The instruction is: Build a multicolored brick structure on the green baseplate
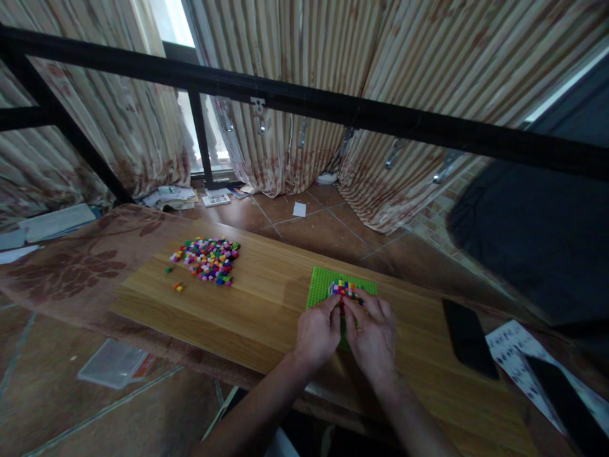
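A green studded baseplate point(320, 279) lies on the wooden board. On it sits a low block of small multicoloured toy bricks point(343, 289). My left hand point(318, 330) is closed at the near left side of the block, its thumb and fingertips pressed against the bricks. From the right, my right hand point(373, 330) curls over the block's near right side, with thumb and index finger at the bricks. The fingers partly hide the block and the plate's near part. Whether a loose brick is between the fingertips is too small to make out.
A pile of loose toy bricks point(209, 259) lies at the board's left, with a few strays. Right of the plate are a black phone point(469, 336), a printed sheet point(518, 355) and another dark object point(566, 400). A black metal bar point(304, 98) crosses beyond the board point(266, 298).
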`<state>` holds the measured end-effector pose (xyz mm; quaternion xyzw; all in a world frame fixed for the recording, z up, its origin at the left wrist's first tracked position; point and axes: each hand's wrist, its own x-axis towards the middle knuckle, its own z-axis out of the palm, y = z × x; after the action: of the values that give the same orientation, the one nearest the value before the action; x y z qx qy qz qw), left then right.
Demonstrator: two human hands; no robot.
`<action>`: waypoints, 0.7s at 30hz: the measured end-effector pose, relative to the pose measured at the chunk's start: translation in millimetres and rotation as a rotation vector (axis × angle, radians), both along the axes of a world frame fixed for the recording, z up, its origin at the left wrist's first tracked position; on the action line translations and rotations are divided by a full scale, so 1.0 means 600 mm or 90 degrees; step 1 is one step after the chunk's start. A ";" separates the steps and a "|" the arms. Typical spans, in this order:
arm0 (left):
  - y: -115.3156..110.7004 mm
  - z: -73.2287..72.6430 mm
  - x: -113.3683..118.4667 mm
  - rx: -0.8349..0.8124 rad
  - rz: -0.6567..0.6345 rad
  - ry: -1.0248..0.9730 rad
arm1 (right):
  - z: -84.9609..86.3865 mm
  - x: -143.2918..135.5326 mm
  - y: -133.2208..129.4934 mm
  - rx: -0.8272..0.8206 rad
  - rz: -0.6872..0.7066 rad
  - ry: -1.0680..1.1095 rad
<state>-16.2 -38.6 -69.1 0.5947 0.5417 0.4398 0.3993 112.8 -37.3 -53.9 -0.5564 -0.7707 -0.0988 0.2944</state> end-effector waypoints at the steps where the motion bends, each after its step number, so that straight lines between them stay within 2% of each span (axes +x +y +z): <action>1: 0.000 -0.002 0.000 -0.002 0.000 -0.018 | -0.002 -0.001 -0.001 0.003 0.000 -0.014; 6: 0.002 -0.007 0.001 -0.013 0.016 -0.095 | -0.007 -0.003 0.000 0.005 0.002 -0.086; 10: 0.002 0.000 -0.001 -0.035 0.044 -0.172 | 0.003 -0.002 0.001 -0.003 -0.001 -0.120; 12: -0.001 0.004 -0.009 -0.112 0.075 -0.282 | 0.011 -0.002 -0.006 0.006 -0.016 -0.109; 14: -0.008 0.007 -0.022 -0.239 0.091 -0.459 | 0.017 -0.007 -0.024 0.019 -0.019 -0.065; 17: -0.025 0.010 -0.042 -0.400 0.067 -0.727 | 0.018 -0.027 -0.067 -0.002 0.035 0.017; 19: -0.037 0.015 -0.049 -0.462 0.055 -0.822 | 0.015 -0.045 -0.095 -0.041 0.085 0.054; 21: -0.048 0.021 -0.050 -0.494 0.050 -0.857 | 0.013 -0.060 -0.117 -0.077 0.104 0.074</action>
<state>-46.1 -67.5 -56.7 -0.0027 0.3186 0.4989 0.8060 76.6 -107.2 -46.0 -0.5134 -0.7996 0.0048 0.3115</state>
